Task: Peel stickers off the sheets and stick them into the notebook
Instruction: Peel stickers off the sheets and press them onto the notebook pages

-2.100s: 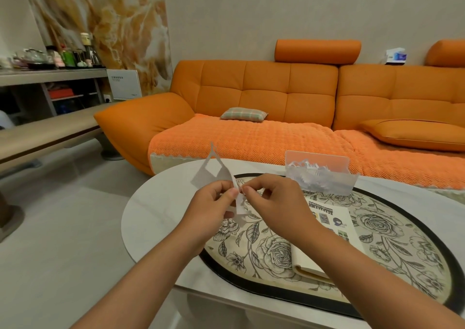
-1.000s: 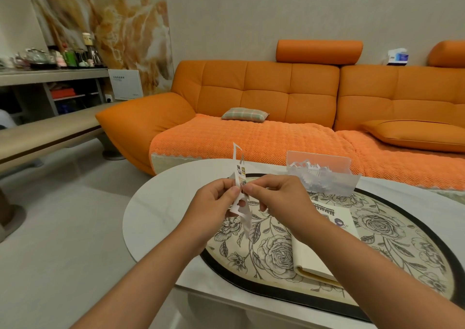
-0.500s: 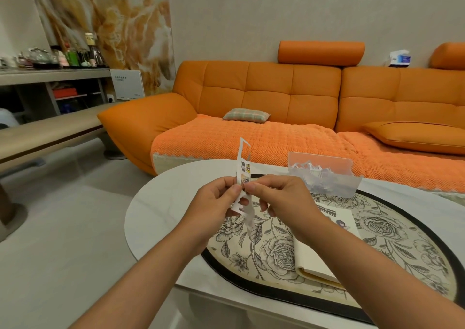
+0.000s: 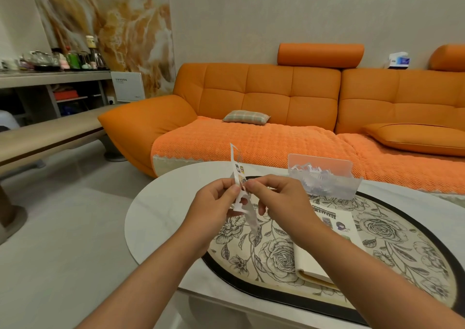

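I hold a white sticker sheet (image 4: 239, 175) upright and edge-on above the table, its cut-out lower part hanging between my hands. My left hand (image 4: 214, 205) pinches the sheet from the left. My right hand (image 4: 279, 200) pinches it from the right, thumb and forefinger meeting at a small coloured sticker near the sheet's middle. The open notebook (image 4: 334, 230) lies on the floral mat (image 4: 402, 248) under my right forearm, with a few stickers on its page.
A clear plastic tray (image 4: 324, 180) with white paper scraps stands on the round white table (image 4: 161, 212) behind my hands. An orange sofa (image 4: 276, 102) runs behind the table. A low bench and shelves stand at the left.
The sheet has been turned from flat-facing to edge-on and raised slightly. Both hands stay pinched on it in nearly the same place.
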The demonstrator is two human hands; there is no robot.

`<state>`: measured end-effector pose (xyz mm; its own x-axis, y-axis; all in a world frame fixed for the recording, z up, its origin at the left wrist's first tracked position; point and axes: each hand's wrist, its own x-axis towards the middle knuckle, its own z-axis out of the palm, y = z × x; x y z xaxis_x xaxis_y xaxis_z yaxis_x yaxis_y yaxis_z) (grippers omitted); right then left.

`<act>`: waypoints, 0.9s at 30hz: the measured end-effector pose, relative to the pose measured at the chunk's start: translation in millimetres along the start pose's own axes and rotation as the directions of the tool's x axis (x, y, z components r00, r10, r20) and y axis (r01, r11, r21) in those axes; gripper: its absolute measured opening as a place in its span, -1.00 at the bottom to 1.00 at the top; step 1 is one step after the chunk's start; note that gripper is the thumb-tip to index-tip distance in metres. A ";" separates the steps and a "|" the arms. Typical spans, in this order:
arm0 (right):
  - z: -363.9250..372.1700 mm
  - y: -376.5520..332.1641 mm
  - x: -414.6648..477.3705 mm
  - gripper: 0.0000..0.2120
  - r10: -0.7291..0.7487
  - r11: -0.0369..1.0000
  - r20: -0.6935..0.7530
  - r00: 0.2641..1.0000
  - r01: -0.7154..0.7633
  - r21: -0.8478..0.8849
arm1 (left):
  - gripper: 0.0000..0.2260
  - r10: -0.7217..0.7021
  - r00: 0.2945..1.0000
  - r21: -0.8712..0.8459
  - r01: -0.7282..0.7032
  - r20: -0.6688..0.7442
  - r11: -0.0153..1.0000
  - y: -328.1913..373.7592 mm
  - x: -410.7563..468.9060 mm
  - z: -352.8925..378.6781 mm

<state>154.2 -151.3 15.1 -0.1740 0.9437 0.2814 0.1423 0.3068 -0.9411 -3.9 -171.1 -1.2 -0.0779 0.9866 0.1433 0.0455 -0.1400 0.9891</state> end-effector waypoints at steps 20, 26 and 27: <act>-2.0 -2.0 2.6 -0.82 0.078 0.986 0.065 0.995 -0.067 -0.151 | -0.88 -0.038 0.999 -0.029 0.038 0.007 0.999 2.6 -0.8 -1.7; 1.4 0.5 5.2 -0.79 0.146 0.984 0.066 0.987 -0.138 -0.112 | -0.89 -0.055 0.998 -0.017 0.055 -0.020 0.998 -0.6 2.4 -2.3; 1.4 0.7 5.4 -0.78 0.160 0.983 0.060 0.985 -0.153 -0.099 | -0.89 -0.059 0.998 -0.007 0.059 -0.028 0.998 -1.2 3.1 -2.3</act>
<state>152.0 -146.1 15.7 -0.2077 0.9713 0.1158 0.2626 0.1694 -0.9499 -6.5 -168.1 -1.9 -0.1079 0.9905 0.0853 0.0335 -0.0821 0.9961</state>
